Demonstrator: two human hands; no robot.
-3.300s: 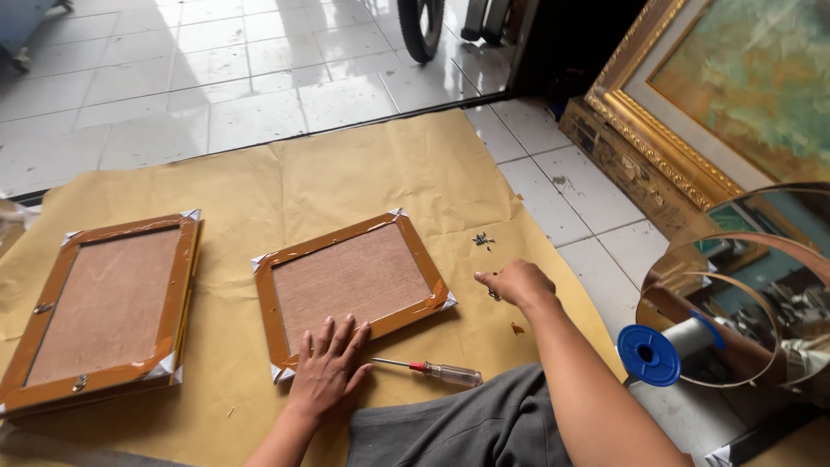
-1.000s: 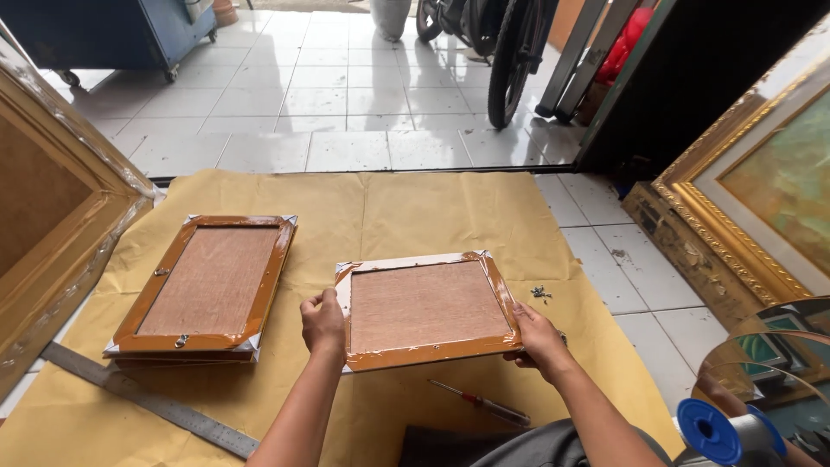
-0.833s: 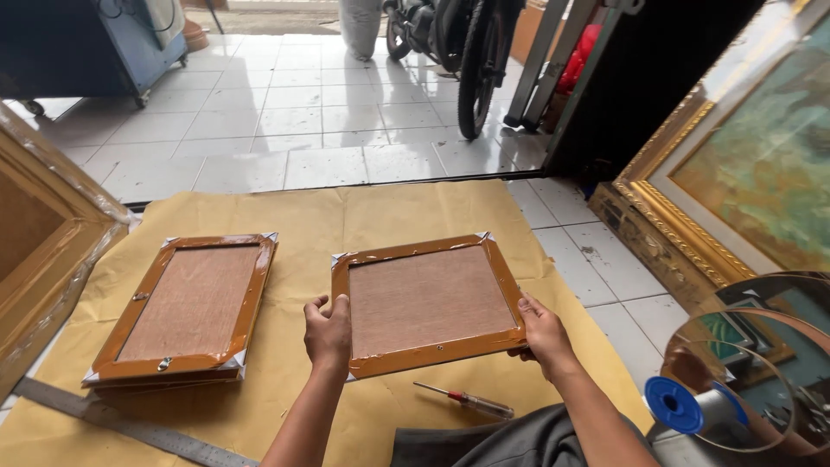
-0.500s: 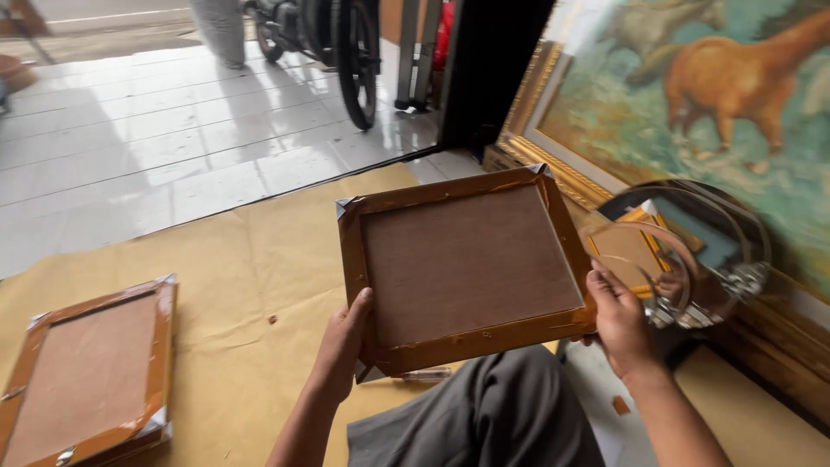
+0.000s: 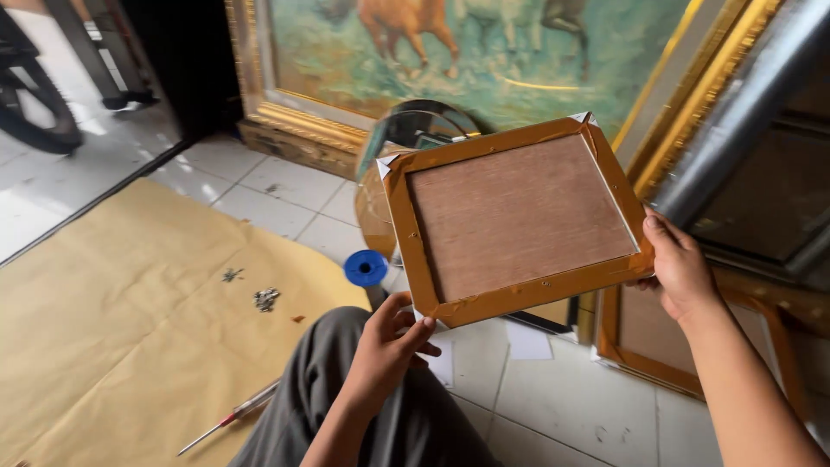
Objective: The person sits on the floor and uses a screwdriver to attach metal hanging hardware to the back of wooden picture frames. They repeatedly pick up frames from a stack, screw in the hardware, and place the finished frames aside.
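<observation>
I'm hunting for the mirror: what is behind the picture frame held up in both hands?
Behind the picture frame, a round mirror shows only at its upper left rim; the rest is covered. A gold-framed painting stands further back. Another frame leans below.

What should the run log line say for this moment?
left hand: grips picture frame bottom corner | right hand: grips its right edge | frame: lifted, back panel facing up

A picture-framing workshop is shown. A large horse painting (image 5: 484, 52) in a gilded frame (image 5: 285, 112) is leaned upright; below it, brown paper (image 5: 130, 337) is spread on the tiled floor, with small hardware (image 5: 265, 299) and a screwdriver (image 5: 229, 418) on it.
</observation>
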